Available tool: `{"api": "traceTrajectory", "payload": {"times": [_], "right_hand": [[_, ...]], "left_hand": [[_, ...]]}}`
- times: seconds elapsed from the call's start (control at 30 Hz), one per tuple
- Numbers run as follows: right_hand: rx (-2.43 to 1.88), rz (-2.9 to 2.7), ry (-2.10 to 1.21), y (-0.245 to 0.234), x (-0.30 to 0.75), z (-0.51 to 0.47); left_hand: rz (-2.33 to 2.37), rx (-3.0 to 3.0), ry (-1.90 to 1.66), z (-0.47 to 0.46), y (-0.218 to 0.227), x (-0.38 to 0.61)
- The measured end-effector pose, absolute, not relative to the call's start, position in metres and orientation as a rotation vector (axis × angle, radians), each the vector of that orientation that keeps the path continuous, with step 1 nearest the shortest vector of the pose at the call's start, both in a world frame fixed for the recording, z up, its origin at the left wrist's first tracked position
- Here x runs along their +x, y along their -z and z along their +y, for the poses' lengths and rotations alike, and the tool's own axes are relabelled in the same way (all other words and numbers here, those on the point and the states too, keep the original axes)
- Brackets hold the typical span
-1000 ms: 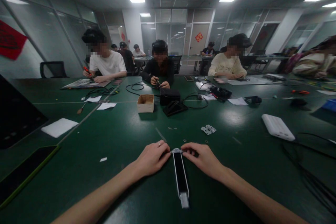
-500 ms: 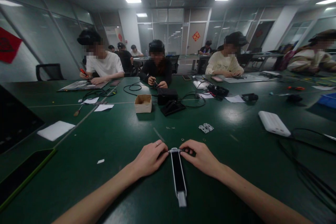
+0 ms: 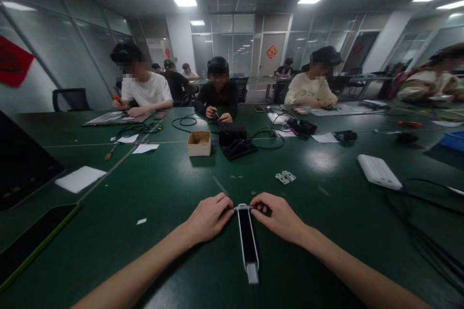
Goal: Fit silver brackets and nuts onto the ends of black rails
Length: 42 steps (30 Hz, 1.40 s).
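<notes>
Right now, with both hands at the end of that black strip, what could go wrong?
The small silver crosspiece on the black strip looks thin, and the left hand and right hand seem to hold it only at its ends, so it could slip. Tiny loose rings lie just beyond the hands, where a sudden move might knock them. On the dark green table, they could be hard to find.

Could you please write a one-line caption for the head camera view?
Left hand and right hand hold the far end of a slim black-and-silver bar on a green table.
</notes>
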State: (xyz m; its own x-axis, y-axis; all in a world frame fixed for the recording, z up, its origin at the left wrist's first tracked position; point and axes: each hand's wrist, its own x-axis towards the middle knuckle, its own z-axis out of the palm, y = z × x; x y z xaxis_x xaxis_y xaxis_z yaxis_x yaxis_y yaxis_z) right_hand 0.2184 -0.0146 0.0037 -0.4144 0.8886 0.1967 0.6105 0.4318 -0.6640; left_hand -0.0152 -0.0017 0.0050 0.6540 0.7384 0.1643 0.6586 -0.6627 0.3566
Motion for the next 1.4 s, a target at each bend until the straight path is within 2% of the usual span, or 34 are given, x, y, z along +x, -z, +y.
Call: {"api": "traceTrajectory", "payload": {"times": [1.0, 1.4], "right_hand": [[-1.230, -2.178, -0.698, -0.004, 0.221, -0.014], [-1.321, -2.244, -0.145, -0.011, 0.290, 0.013]], "left_hand": [[1.142, 2.623, -0.410, -0.002, -0.009, -0.014], [1.133, 2.592, -0.392, -0.001, -0.007, -0.017]]}}
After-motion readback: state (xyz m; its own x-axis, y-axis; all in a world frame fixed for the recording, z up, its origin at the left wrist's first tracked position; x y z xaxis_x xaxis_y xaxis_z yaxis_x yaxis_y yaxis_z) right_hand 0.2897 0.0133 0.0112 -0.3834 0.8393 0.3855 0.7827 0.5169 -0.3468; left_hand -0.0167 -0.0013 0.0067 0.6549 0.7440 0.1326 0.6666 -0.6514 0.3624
